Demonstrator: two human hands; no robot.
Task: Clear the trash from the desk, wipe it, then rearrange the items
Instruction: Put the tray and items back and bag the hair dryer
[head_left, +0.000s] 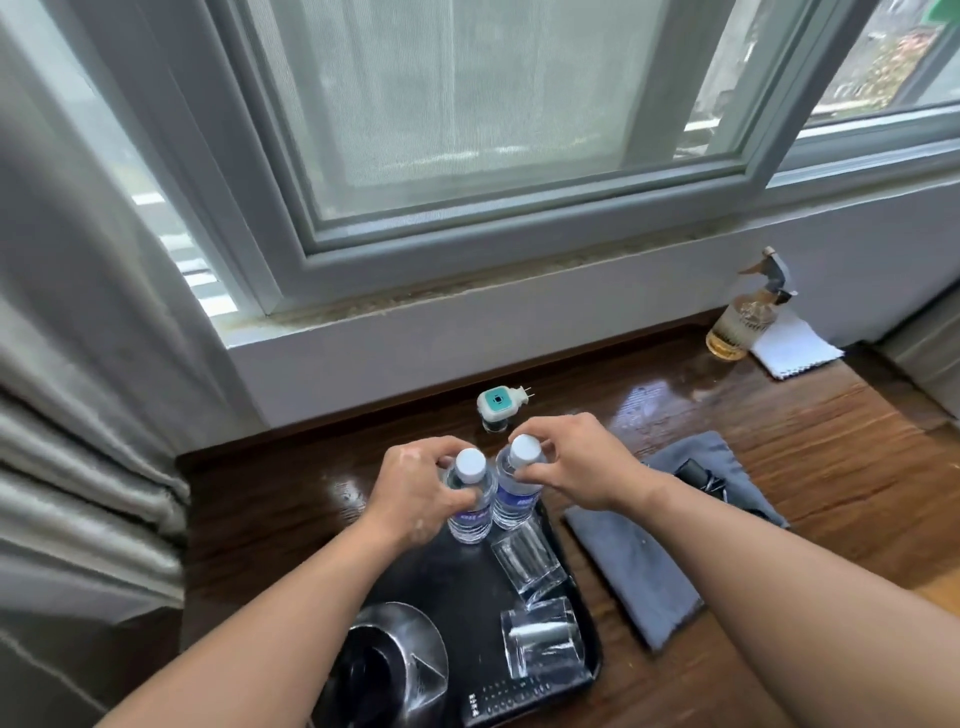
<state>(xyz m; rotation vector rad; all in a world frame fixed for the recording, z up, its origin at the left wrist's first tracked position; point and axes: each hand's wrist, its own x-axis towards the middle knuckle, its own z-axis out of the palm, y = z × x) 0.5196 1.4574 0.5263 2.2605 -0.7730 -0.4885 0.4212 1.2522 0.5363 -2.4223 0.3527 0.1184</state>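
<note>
Head view: two water bottles stand upright, side by side, at the far end of a black tray (584, 618) on the table (831, 441). Left hand (415, 488) has its fingers closed round the left bottle (470, 499); right hand (576, 462) grips the right bottle (514, 493) below its cap. Two glasses (530, 564) and a kettle (389, 660) sit nearer on the tray. A grey cloth (639, 566) lies right of it; a spray bottle (740, 327) stands far right.
</note>
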